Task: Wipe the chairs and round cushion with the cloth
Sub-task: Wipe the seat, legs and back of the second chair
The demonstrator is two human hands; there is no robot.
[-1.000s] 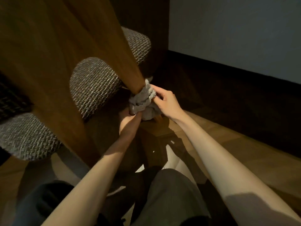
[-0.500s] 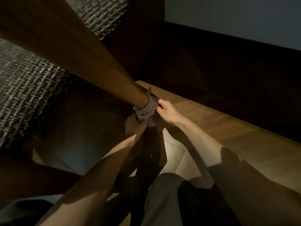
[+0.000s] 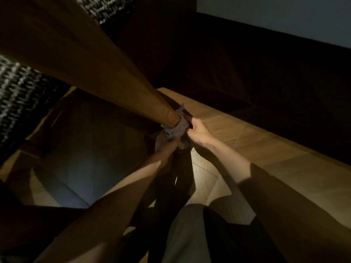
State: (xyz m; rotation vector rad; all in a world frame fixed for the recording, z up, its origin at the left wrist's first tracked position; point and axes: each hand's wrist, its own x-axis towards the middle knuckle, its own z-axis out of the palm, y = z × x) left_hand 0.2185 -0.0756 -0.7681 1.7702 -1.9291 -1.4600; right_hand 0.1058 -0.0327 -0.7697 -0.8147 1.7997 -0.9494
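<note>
While a wooden chair leg (image 3: 106,76) blocks the view, cloth (image 3: 175,128) wraps its foot; right hand (image 3: 199,131) pinches it, left hand (image 3: 164,145) grips below, woven cushion (image 3: 17,95) left of leg, above wood floor (image 3: 266,152).

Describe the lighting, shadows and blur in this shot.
Head view: dim overall, with one warm patch of light on the wood floor by the cloth; the arms cast long shadows toward the camera; the woven cushion at left is smeared by blur; the wide lens stretches the chair leg.
</note>
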